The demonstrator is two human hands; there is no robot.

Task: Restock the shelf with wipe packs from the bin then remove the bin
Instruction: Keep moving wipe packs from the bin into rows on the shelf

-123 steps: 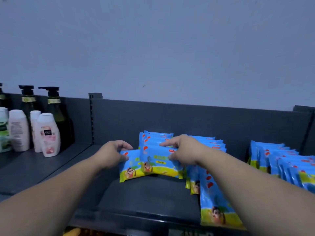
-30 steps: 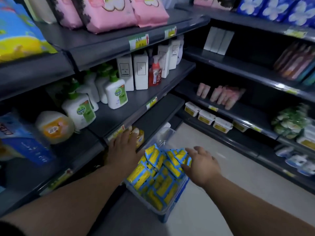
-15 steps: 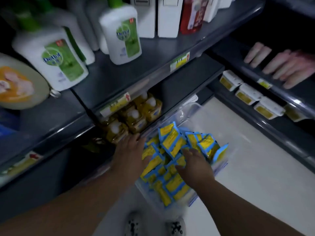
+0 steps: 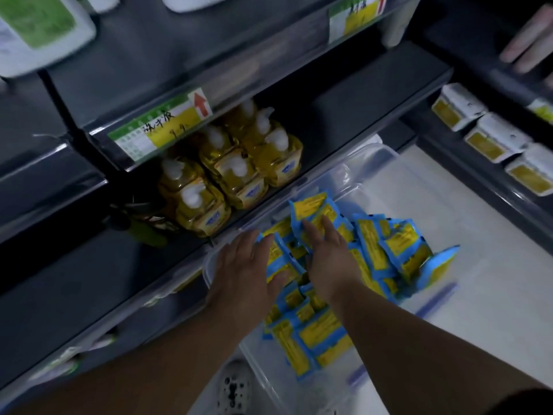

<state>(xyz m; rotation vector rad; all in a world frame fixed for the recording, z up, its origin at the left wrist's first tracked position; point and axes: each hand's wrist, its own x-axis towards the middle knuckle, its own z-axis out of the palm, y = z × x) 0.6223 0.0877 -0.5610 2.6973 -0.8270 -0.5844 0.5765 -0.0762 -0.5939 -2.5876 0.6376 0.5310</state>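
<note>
Head view: I note both hands in the clear bin (image 4: 377, 158), which sits on the floor against the low shelf (image 4: 344, 109). Left hand (image 4: 245, 274) lies flat on the wipe packs (image 4: 389, 250), fingers straight, slightly spread. Right hand (image 4: 329, 259) rests on them too, fingers straight, close together, thumb hidden. Yellow bottles (image 4: 233, 172) stand on the shelf just behind.

Dim aisle: dark grey metal shelving (image 4: 329, 94) at left holding yellow bottles (image 4: 227, 175) beneath a green-and-yellow price label (image 4: 161, 127); pale floor (image 4: 508, 280); white boxes (image 4: 490, 136) on the facing shelf.
</note>
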